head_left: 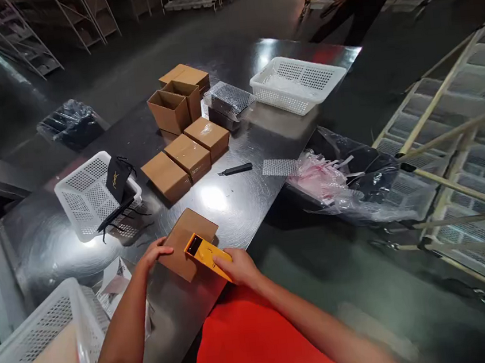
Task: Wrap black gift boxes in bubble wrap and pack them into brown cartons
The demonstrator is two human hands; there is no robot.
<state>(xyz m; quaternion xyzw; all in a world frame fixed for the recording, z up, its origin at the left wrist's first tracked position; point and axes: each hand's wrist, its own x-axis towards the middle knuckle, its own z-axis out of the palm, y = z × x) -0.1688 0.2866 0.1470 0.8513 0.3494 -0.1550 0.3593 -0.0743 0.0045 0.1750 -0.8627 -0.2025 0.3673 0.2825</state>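
Note:
My left hand (153, 253) rests on the left side of a brown cardboard box (188, 224) at the near edge of the metal table. Its fingers lie stretched along the cardboard. My right hand (239, 266) is closed around a yellow handheld device (209, 254) with a dark window at its far end. That end lies over the box, and I cannot tell whether it touches. Beyond the box, a black utility knife (236, 169) lies on the table.
Three closed boxes (188, 155) stand in a row, with open boxes (169, 111) and bubble-wrapped items (228, 99) behind. White baskets sit at left (96, 191), near left (47, 346) and far right (297, 83). A plastic-lined bin (333, 183) borders the right edge. Another person (362, 1) stands beyond.

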